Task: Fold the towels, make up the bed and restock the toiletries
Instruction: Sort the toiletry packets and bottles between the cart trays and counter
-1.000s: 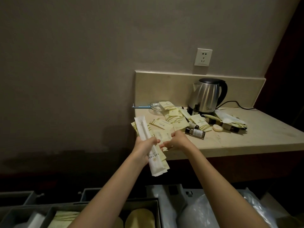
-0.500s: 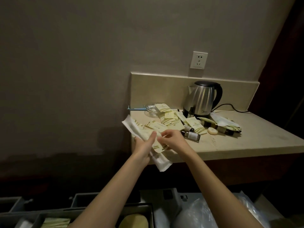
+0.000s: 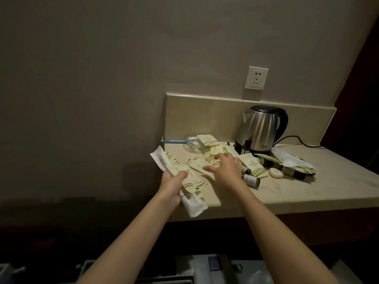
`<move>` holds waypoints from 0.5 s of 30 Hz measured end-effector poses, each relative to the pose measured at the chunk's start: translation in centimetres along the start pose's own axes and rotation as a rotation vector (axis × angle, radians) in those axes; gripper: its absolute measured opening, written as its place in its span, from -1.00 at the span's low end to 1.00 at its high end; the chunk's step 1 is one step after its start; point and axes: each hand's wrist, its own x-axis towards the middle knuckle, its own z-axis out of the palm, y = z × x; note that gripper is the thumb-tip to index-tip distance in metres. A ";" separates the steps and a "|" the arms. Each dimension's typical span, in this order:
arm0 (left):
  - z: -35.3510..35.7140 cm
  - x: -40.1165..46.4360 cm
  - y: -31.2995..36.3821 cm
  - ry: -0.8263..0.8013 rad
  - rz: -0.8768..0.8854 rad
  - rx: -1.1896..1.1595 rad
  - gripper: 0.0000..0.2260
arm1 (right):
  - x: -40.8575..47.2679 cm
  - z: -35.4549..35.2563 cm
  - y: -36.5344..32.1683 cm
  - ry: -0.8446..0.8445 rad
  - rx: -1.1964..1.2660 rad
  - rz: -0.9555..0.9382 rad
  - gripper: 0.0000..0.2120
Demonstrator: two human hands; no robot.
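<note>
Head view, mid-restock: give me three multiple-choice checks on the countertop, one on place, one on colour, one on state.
1. Where does the stainless steel electric kettle stand?
A. at the back of the beige stone countertop, below the white wall socket
B. on the floor
C. at the counter's front edge

2. What colour is the small round bar of soap?
A. blue
B. black
C. pale cream

3. What is the left hand doing?
A. resting empty
B. gripping a bundle of white and yellow-striped toiletry packets
C. lifting the kettle

Answers: 1 A, it sits against the backsplash under the socket. 2 C, it shows pale cream beside the dark bottles. 3 B, its fingers close around the packets at the counter's left corner.
</note>
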 end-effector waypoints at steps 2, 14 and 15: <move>0.0 0.3 0.1 0.002 -0.016 0.002 -0.68 | 0.7 0.8 -0.6 -0.045 -0.085 -0.007 -0.31; -0.9 0.9 -0.7 0.027 -0.044 -0.029 -0.64 | -0.7 1.1 -1.2 -0.154 0.047 -0.111 -0.66; -1.0 0.9 -0.9 0.034 -0.045 -0.028 -0.63 | -1.2 1.0 -1.0 -0.160 0.054 -0.136 -0.69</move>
